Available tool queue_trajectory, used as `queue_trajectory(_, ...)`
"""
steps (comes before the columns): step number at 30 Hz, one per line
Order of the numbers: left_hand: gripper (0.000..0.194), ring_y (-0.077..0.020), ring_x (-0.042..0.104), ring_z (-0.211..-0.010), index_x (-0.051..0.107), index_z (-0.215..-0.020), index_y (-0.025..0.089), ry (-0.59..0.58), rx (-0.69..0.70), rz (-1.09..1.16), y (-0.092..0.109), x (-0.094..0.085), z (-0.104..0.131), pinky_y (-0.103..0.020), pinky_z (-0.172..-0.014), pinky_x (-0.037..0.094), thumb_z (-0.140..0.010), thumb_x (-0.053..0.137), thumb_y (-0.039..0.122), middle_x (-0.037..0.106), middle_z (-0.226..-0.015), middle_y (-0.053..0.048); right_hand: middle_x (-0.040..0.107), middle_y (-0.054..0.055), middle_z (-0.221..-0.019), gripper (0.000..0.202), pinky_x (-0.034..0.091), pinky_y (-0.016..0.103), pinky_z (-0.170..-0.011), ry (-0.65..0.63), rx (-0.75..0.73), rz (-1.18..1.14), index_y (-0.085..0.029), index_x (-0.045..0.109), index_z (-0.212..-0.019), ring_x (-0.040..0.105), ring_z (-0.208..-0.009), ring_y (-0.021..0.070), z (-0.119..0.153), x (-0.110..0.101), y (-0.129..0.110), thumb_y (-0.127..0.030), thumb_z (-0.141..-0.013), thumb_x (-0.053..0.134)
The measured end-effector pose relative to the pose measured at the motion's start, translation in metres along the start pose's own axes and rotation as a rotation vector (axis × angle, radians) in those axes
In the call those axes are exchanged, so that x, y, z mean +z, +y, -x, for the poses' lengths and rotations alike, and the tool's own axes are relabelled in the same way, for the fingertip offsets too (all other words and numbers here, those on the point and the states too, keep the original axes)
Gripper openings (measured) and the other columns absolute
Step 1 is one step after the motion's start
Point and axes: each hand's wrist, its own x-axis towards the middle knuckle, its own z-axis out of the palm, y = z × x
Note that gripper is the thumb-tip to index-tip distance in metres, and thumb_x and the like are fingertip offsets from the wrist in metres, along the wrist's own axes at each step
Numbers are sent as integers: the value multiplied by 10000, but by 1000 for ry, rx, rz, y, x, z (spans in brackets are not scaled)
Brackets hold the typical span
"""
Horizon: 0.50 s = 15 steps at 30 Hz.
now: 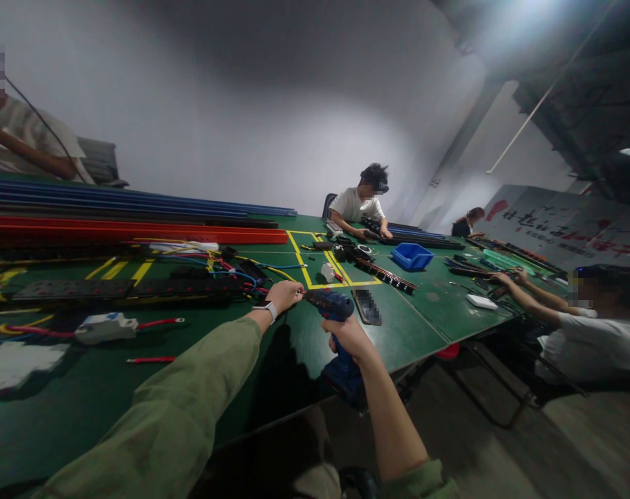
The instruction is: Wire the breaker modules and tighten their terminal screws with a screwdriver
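Note:
My right hand [350, 337] is wrapped round the handle of a blue cordless drill [336, 305], whose dark nose points left. My left hand [284, 296] is pinched closed just in front of that nose. A tiny bit of red and something shiny show at its fingertips, too small to name. Left of that hand lies a long black power strip [132, 290] with coloured wires around its end. A white breaker [107, 328] with red leads and a short red wire [151, 360] rest nearer to me on the green table [294, 371].
Red channels [138, 232] and blue rails [138, 197] lie along the table's far side. A phone [367, 307] is beside the drill, a small white breaker [328, 272] beyond it. Farther right stands a blue bin [412, 256]. Other people sit around the table, some handling dark strips.

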Motion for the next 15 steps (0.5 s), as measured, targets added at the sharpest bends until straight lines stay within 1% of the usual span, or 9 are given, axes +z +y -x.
queue_trajectory(4, 284, -219, 687, -995, 754, -1085, 293, 5, 3, 7, -2, 3, -2, -272, -843, 478, -846, 620, 368, 763, -1035, -62, 525, -64, -527, 179, 364, 215, -348, 12, 12, 4, -178, 579, -876, 495, -344, 115, 2, 1, -2, -227, -719, 649)
queue_trajectory(8, 276, -222, 687, -984, 757, -1071, 289, 21, 10, 9, -3, 4, -1, -281, -844, 478, -842, 620, 361, 763, -1030, -65, 540, -62, -560, 191, 360, 213, -346, 13, 13, 3, -180, 576, -880, 498, -347, 109, 3, 3, -5, -226, -708, 647)
queue_trajectory(12, 279, -218, 687, -986, 754, -1081, 295, 21, 17, -3, -3, 5, -1, -280, -844, 476, -845, 612, 342, 765, -1031, -59, 509, -67, -511, 166, 363, 216, -353, 14, 26, 30, -177, 580, -858, 506, -352, 123, 4, 5, -9, -221, -706, 633)
queue_trajectory(15, 284, -222, 689, -984, 753, -1090, 299, 14, 7, -11, -3, 6, -1, -284, -838, 477, -854, 607, 357, 766, -1027, -62, 493, -72, -493, 181, 363, 220, -352, 13, 26, 32, -175, 592, -870, 512, -354, 133, 3, 5, -9, -223, -701, 633)
